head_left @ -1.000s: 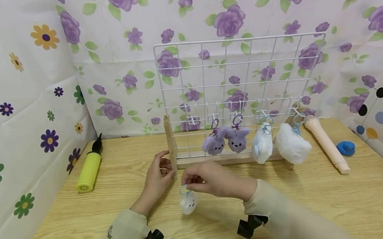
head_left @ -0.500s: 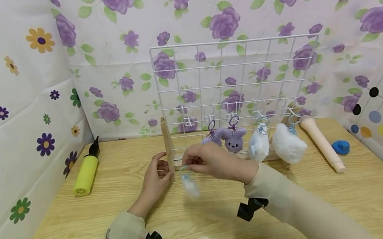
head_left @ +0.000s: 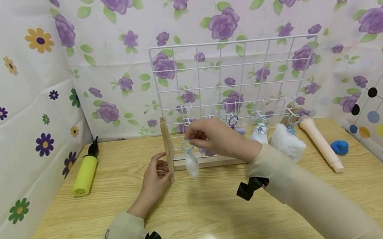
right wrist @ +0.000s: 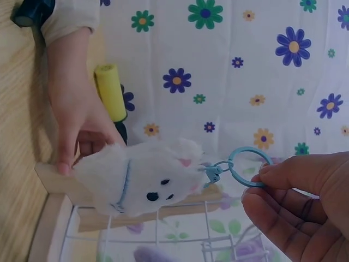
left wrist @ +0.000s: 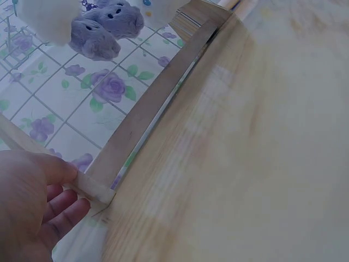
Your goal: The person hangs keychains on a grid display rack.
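My right hand [head_left: 215, 134] pinches the light blue ring [right wrist: 246, 165] of a white plush keychain [head_left: 192, 164]. The plush, with a dark nose and eyes, hangs in front of the lower left of a white wire grid rack [head_left: 232, 42]. My left hand [head_left: 155, 178] grips the rack's left wooden upright [head_left: 166, 139] low down, thumb on its near end. On the rack's hooks hang purple plush keychains [left wrist: 112, 27], mostly hidden behind my right hand in the head view. Farther right hang two white plush ones, the outer a fluffy keychain [head_left: 287, 143].
A yellow pump [head_left: 86, 173] with a black tip lies at the left of the wooden table [head_left: 176, 226]. At the right are a pale pink tube-shaped thing [head_left: 319, 143] and a small blue duck [head_left: 340, 147]. Flowered cloth [head_left: 109, 77] hangs behind.
My right hand has lifted the white plush keychain up and slightly right, from low over the table to the rack's lower left. My left hand keeps its grip on the upright.
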Demonstrator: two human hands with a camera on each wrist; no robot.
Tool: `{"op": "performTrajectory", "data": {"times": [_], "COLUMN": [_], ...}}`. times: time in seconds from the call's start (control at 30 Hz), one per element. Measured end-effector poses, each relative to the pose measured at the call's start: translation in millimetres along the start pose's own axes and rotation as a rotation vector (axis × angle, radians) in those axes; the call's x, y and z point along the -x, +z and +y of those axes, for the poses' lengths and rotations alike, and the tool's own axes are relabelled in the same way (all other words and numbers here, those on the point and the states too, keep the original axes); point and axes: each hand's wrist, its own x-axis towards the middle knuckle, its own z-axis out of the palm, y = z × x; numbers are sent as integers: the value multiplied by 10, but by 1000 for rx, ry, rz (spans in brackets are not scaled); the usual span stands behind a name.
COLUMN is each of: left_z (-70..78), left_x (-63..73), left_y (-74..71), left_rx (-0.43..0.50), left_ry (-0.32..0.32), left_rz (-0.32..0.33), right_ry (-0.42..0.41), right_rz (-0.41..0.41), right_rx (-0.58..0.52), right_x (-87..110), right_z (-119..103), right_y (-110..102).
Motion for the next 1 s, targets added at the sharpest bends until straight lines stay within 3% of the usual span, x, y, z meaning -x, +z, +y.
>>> {"op": "performTrajectory", "data": {"times": [0.47, 1.0], "left_z": [0, 1], "left_x": [6, 5], "left_y": [-6, 0], "left_rx": [-8, 3], "left_ry": [-2, -7], "left_rz": [-1, -2], "right_ry": [66, 120], "right_rz": [47, 3], "right_rx": [69, 163], "right_x": [-207, -332], "right_z": [66, 141], "right_y": [-176, -156]}}
